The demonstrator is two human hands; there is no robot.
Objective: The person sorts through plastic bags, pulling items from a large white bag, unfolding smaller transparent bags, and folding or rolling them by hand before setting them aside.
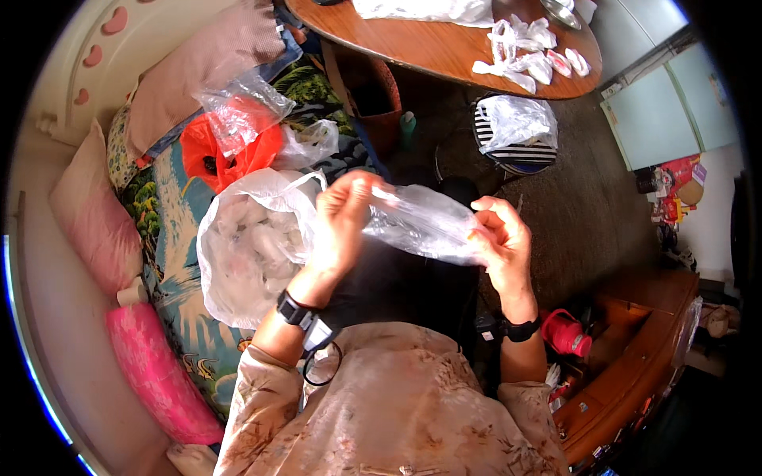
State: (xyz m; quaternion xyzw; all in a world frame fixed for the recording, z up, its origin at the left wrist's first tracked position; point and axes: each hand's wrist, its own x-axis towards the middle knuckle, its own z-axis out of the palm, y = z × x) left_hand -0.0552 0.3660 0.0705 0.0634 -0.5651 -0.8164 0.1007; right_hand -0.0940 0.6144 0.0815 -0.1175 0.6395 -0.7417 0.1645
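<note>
Now my left hand (343, 218) and right hand (508, 246) pinch the clear plastic bag (425, 224) between them, stretched, not yet bundled. Far right, bundled bags (540, 67) look done; crumpled plastic (266, 246) in the white bag (213, 274) at left likely remains.

A clear plastic bag (425, 224) stretches sideways, creased

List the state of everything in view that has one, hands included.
Clear bag: drawn out lengthwise, off any surface
Left hand: pinching one end of it
Right hand: pinching the other end
White bag: open, filled with crumpled plastic
Red bag: crumpled, partly covered by loose clear plastic
Small bags: bunched up
Striped stool: upright, partly covered
</note>
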